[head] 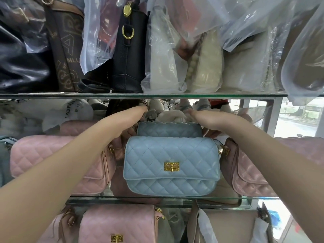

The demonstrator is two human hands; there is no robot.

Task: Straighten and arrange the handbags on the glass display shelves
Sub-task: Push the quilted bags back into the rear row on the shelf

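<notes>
Both hands reach deep into the middle glass shelf (175, 197), over and behind the front blue bag (171, 165), a quilted flap bag with a gold turn-lock clasp (171, 166), standing upright at the shelf's front edge in the centre of view. Directly behind it, toward 12 o'clock, stands a second blue bag (169, 129), quilted the same way and darker in the shade. The left hand (140, 113) lies at the rear bag's 10 o'clock corner, its fingers buried among pale stuffed bundles, so whether it grips anything cannot be told. The right hand (206, 120) rests knuckles-up at the rear bag's 2 o'clock corner, fingers curled down behind its top edge; its grip cannot be made out either. At 9 o'clock of the front blue bag sits a pink bag (57, 162), at 3 o'clock a dusty rose bag (250, 172), both quilted. On the upper shelf (157, 96) a brown bag (68, 50) carries large outlined letters; only "MLL" and a big "A" read clearly. Beside it at 3 o'clock stands a black bag (129, 58) with gold hardware, then cream bags in clear plastic (201, 58). A white bundle (70, 111) at the back of the middle shelf bears dark print too blurred to read. On the lower shelf another pink bag (119, 225) shows the same gold clasp.
</notes>
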